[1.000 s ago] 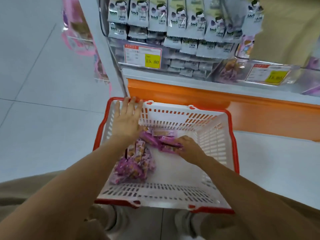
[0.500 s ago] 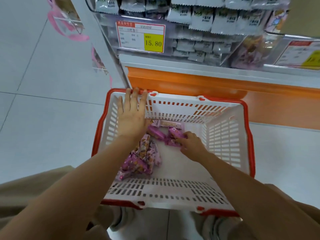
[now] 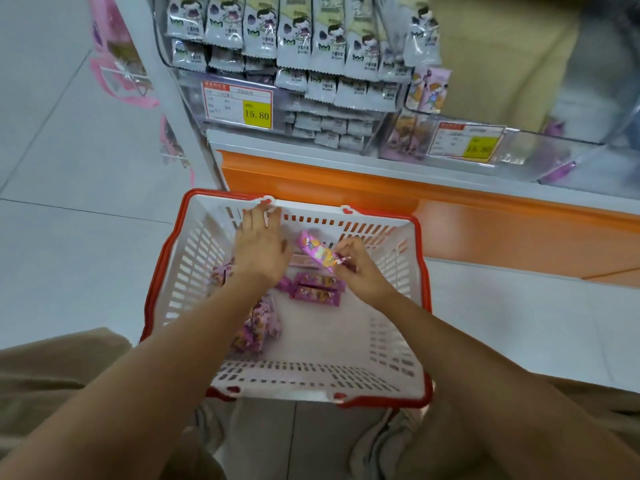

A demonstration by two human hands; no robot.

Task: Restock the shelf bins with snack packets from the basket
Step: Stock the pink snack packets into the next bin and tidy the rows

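My right hand (image 3: pixel 360 271) pinched one purple packet (image 3: pixel 317 251) by its end, just above the other packets (image 3: pixel 317 289) in the basket (image 3: pixel 166 258); my left hand (image 3: pixel 259 251) lay flat, fingers straight, against the far wall. Steadying the basket so, I judged, would let the packet lift clear

Count: one basket (image 3: pixel 188 271). Two hands: left hand (image 3: pixel 261 249), right hand (image 3: pixel 360 271). Two price labels, at 11 o'clock (image 3: pixel 238 105) and 2 o'clock (image 3: pixel 465 143). Purple packets: one held packet (image 3: pixel 317 251), two centre packets (image 3: pixel 317 287), and a heap (image 3: pixel 258 323) at 8 o'clock, uncountable.
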